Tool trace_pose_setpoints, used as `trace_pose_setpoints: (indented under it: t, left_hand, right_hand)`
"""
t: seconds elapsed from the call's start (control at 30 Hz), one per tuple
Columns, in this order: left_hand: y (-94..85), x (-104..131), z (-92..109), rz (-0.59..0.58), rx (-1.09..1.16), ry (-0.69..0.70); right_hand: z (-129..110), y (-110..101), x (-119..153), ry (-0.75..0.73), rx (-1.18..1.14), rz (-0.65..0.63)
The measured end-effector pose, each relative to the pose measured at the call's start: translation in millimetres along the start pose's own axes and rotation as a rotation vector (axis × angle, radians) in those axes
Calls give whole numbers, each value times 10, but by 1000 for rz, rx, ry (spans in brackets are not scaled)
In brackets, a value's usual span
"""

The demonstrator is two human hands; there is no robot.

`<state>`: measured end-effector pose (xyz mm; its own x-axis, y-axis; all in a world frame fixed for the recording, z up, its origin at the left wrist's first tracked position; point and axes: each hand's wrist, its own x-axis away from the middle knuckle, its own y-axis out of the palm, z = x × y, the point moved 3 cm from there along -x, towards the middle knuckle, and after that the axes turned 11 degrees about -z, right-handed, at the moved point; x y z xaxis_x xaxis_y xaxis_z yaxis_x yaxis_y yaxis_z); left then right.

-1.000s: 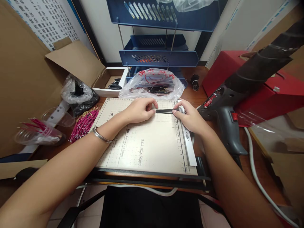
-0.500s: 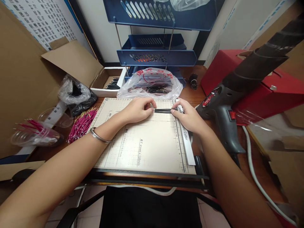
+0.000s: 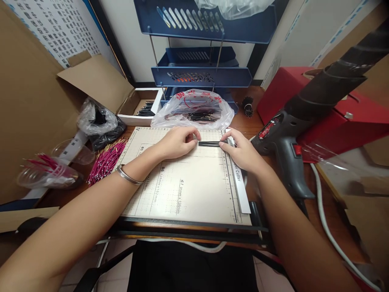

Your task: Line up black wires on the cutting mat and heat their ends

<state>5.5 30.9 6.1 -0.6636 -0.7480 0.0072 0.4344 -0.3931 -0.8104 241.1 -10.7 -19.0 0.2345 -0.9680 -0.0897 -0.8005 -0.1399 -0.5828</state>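
Observation:
A small bundle of thin black wires [image 3: 209, 144] lies crosswise over the upper right part of a cream paper cutter board [image 3: 194, 182]. My left hand [image 3: 179, 142], with a metal bangle on the wrist, is closed at the bundle's left end, thumb and forefinger pinching it. At the other end my right hand [image 3: 238, 148] pinches the bundle between thumb and fingers, beside the cutter's white lettered strip [image 3: 240, 186]. The wire tips are partly hidden by my fingers.
Behind the board sits a clear plastic bag [image 3: 164, 117] of dark wires, below a blue rack [image 3: 200, 77]. Magenta wires [image 3: 106, 162] lie left. A white box [image 3: 136, 119] holds black wires. At right, a heat gun [image 3: 291, 150] stands before a red box [image 3: 364, 105].
The whole view has shifted slightly, so everything sits a little lower. Both hands keep their pinch on the black wires with hardly any movement.

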Motion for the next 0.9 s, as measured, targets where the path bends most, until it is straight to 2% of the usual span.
trace_pose_setpoints:
  t: [0.9]
  left_hand:
    - [-17, 14, 27, -21, 7, 5]
  right_hand:
    - [-10, -9, 3, 23, 12, -12]
